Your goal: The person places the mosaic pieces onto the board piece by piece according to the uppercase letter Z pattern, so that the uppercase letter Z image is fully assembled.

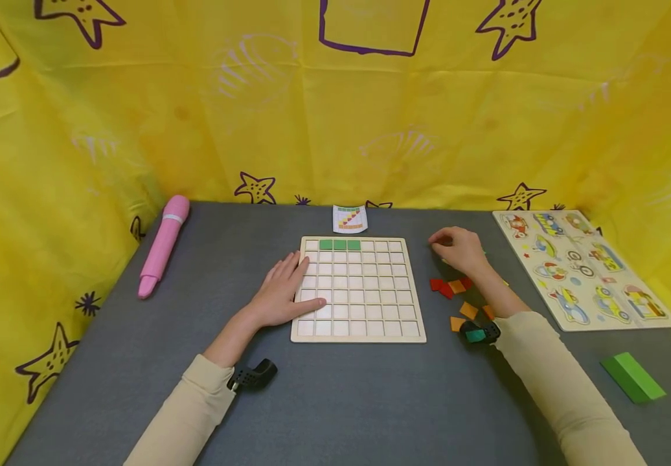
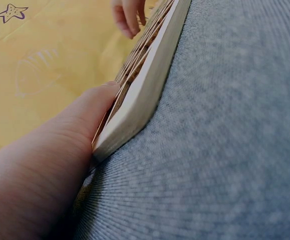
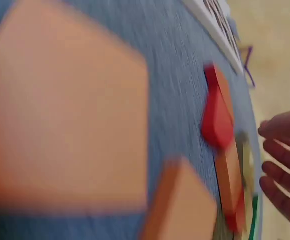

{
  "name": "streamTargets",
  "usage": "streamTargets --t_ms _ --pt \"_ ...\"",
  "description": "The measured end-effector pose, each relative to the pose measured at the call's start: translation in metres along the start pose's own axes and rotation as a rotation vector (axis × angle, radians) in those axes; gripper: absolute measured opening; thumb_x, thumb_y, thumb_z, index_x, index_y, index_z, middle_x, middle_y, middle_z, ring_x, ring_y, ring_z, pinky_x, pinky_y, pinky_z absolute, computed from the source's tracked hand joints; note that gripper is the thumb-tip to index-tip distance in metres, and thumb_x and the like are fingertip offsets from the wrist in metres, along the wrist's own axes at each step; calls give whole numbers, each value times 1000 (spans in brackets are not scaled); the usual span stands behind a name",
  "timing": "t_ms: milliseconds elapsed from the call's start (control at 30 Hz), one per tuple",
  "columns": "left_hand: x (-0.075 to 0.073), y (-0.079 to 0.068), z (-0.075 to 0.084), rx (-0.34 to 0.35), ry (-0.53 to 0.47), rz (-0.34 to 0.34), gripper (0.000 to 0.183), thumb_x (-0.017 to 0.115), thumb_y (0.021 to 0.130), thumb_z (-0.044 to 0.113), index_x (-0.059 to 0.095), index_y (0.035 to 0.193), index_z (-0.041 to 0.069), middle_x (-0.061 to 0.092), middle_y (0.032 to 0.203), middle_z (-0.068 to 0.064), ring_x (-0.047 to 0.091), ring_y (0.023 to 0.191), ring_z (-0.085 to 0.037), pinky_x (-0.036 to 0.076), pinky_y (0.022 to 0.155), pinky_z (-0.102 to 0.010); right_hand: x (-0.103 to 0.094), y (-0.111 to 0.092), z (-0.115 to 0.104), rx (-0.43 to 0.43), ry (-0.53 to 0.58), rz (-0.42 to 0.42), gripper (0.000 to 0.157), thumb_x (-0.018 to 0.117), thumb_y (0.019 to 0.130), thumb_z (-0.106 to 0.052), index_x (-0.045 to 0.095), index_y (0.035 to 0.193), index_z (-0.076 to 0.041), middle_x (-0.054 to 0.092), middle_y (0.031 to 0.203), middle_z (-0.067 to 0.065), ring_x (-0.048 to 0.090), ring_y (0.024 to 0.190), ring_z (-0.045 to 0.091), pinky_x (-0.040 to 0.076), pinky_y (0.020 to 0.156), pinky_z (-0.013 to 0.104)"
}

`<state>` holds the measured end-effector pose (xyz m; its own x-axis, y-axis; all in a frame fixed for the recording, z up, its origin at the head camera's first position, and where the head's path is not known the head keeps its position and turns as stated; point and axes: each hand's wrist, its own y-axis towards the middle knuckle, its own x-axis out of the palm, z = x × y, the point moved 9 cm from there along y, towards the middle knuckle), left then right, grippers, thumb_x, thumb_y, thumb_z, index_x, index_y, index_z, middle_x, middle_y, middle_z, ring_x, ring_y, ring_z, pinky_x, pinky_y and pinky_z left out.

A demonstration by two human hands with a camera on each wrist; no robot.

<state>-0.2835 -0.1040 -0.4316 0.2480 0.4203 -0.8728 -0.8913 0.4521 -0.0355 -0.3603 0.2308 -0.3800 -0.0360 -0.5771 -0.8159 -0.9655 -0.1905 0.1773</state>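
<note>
My left hand point(image 1: 277, 294) rests on the left edge of a pale wooden grid board point(image 1: 358, 340), fingers spread along the edge and thumb across the lower squares. In the left wrist view its thumb point(image 2: 92, 107) lies at the board's edge. Three green square tiles point(image 1: 340, 245) sit side by side in the top row. To the right of the board, my right hand point(image 1: 460, 249) hovers with loosely bent fingers; no tile shows in it in the right wrist view. Red tiles point(image 1: 436, 285) and orange tiles point(image 1: 468, 310) lie scattered below that hand and beside its forearm.
A small pattern card point(image 1: 350, 220) lies behind the board. At the left is a pink pen-shaped object point(image 1: 164, 246). A wooden picture puzzle point(image 1: 589, 272) and a green block point(image 1: 633, 377) lie at the right. Yellow patterned cloth point(image 1: 335, 129) hangs behind the grey table point(image 1: 359, 408).
</note>
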Motion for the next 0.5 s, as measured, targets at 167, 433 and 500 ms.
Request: streamTargets --t_ms 167,433,500 --pt "-1 -1 0 7 3 7 97 55 90 61 12 156 4 3 162 -18 -1 149 -30 3 116 -51 -18 -6 30 122 -84 -3 23 62 91 -10 69 107 3 57 116 29 51 108 45 39 92 57" --pt "-2 -1 3 9 0 8 97 56 91 60 13 156 3 4 162 -18 0 149 -31 4 116 -52 -29 -10 45 132 -86 24 23 61 89 -5 68 109 5 60 112 30 55 101 45 43 87 56" --pt "-2 -1 3 9 -3 9 97 56 91 60 13 156 3 4 162 -18 0 149 -31 4 116 -52 -29 -9 43 96 -65 25 22 62 89 -4 68 109 5 60 111 30 55 101 44 42 88 56"
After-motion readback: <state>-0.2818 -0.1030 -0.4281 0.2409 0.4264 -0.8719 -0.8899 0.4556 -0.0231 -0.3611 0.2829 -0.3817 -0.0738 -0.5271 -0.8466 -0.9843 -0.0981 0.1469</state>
